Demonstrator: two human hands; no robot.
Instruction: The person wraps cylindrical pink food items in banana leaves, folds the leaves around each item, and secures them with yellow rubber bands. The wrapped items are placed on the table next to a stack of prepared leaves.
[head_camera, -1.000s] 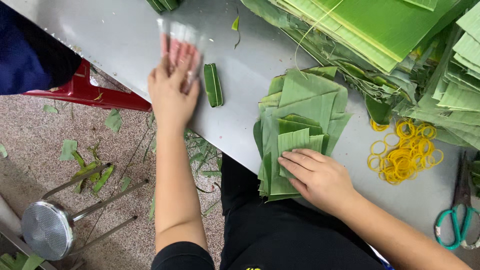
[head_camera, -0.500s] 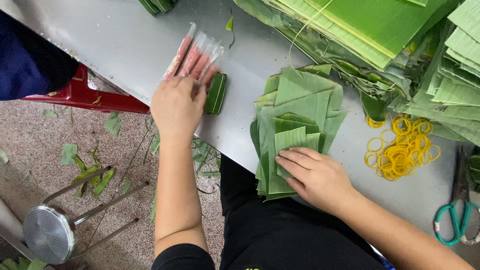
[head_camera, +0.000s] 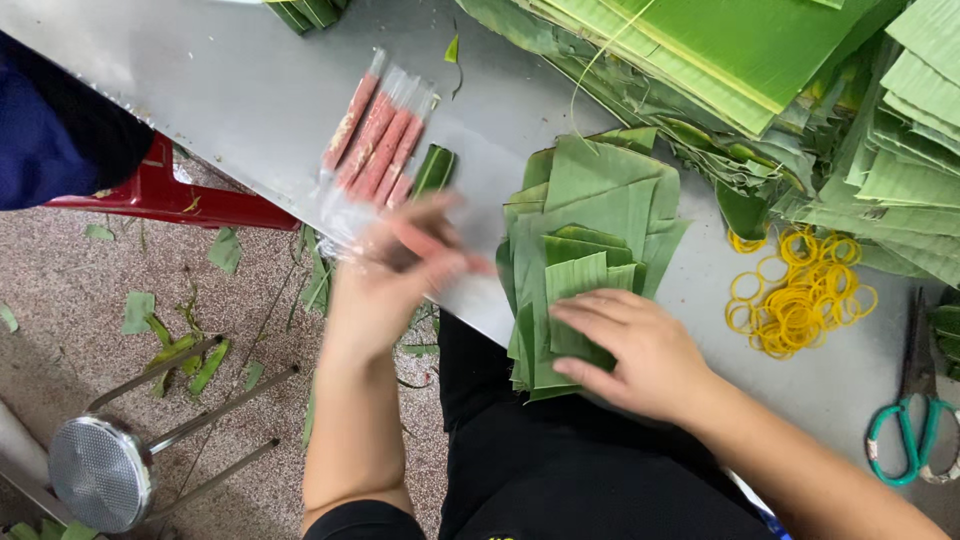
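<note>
A clear plastic pack of pink sausage sticks (head_camera: 375, 135) lies on the grey metal table (head_camera: 200, 70). My left hand (head_camera: 395, 275) is blurred at the pack's near end, its fingers closed on what looks like one pink stick. A small green leaf-wrapped roll (head_camera: 435, 168) lies just right of the pack. My right hand (head_camera: 625, 350) rests flat, fingers spread, on a stack of cut banana leaves (head_camera: 600, 200) at the table's near edge.
Yellow rubber bands (head_camera: 800, 295) lie in a heap right of the stack, with green-handled scissors (head_camera: 905, 430) beyond. Large banana leaves (head_camera: 750, 50) pile up at the back right. A metal stool (head_camera: 100, 470) lies on the floor; a red stool (head_camera: 170, 195) and a person in dark blue (head_camera: 50, 130) are left.
My left hand drew the sausage pack nearer, left it lying on the table and pulled back toward the table edge. My right hand stayed on the leaf stack.
</note>
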